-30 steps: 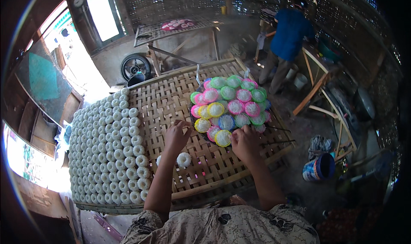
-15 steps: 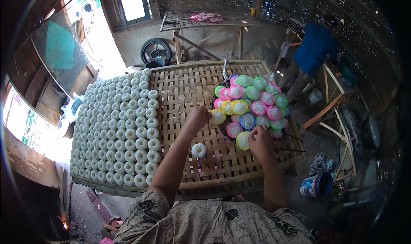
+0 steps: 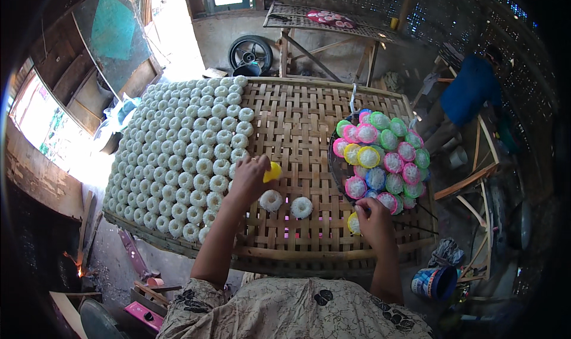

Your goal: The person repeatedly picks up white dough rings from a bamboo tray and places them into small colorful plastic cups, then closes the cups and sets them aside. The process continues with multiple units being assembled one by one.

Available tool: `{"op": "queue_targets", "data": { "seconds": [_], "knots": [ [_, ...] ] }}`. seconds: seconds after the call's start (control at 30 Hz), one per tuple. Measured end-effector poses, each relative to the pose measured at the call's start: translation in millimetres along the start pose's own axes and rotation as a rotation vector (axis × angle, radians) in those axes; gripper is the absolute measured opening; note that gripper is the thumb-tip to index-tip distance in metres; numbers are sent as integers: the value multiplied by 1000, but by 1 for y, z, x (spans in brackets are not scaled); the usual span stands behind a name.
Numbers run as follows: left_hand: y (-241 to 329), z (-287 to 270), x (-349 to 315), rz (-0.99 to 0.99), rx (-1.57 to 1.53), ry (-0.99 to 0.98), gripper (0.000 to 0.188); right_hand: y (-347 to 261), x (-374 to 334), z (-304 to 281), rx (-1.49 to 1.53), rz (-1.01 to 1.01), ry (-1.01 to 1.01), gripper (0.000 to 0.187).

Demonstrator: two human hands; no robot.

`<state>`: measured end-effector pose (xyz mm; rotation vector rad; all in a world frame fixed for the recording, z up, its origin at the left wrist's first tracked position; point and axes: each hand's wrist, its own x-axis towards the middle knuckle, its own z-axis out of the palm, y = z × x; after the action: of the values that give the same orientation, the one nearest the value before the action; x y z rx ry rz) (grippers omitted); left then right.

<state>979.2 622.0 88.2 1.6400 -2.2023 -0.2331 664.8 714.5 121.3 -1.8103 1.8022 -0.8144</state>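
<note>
My left hand (image 3: pixel 248 177) is closed on a small yellow plastic mould (image 3: pixel 272 172), turned so that its inside is hidden, just above the woven bamboo rack (image 3: pixel 297 116). Below it lie two loose white noodle rings (image 3: pixel 270 200), with wide rows of similar rings (image 3: pixel 178 163) to the left. My right hand (image 3: pixel 376 213) pinches another yellow mould (image 3: pixel 354 223) filled with white strands. It is at the near edge of a pile of pink, green, blue and yellow moulds (image 3: pixel 392 161), also filled with white strands, on a dark round tray (image 3: pixel 335 160).
Thin dark rods (image 3: pixel 419 226) stick out from beside the pile. A bucket (image 3: pixel 437 281) stands on the floor at the right. Beyond it, a person in a blue shirt (image 3: pixel 470 89) bends by a wooden frame. Farther back are a wheel (image 3: pixel 250 53) and another bamboo table (image 3: pixel 291 19).
My left hand has carried a yellow mould from the pile leftward to the rings. A second loose ring now lies on the rack. My right hand's yellow mould has come nearer me. The view has shifted.
</note>
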Motion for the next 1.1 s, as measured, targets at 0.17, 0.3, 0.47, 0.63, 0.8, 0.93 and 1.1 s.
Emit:
{"op": "queue_targets", "data": {
  "seconds": [0.17, 0.3, 0.47, 0.63, 0.8, 0.93, 1.1],
  "knots": [
    [9, -21, -10, 8, -123, 108, 41, 7, -26, -7, -165, 7, -17, 27],
    [-1, -50, -20, -79, -848, 425, 49, -1, -38, 0, -324, -33, -25, 49],
    [14, -71, -56, -196, -1496, 407, 74, 6, -36, 24, -441, -63, -35, 61],
    [24, -21, -107, -314, -1999, -36, 61, -4, -15, 18, -256, -111, -235, 59],
    [40, 18, -135, -540, -2364, -340, 57, -39, 40, 48, 218, -206, -342, 55],
    [41, 22, -140, -558, -2272, -308, 56, -36, 77, 118, 348, -214, -228, 59],
    [34, 14, -149, -395, -2217, -132, 36, -49, 81, 127, 68, -406, -178, 63]
  ]
}}
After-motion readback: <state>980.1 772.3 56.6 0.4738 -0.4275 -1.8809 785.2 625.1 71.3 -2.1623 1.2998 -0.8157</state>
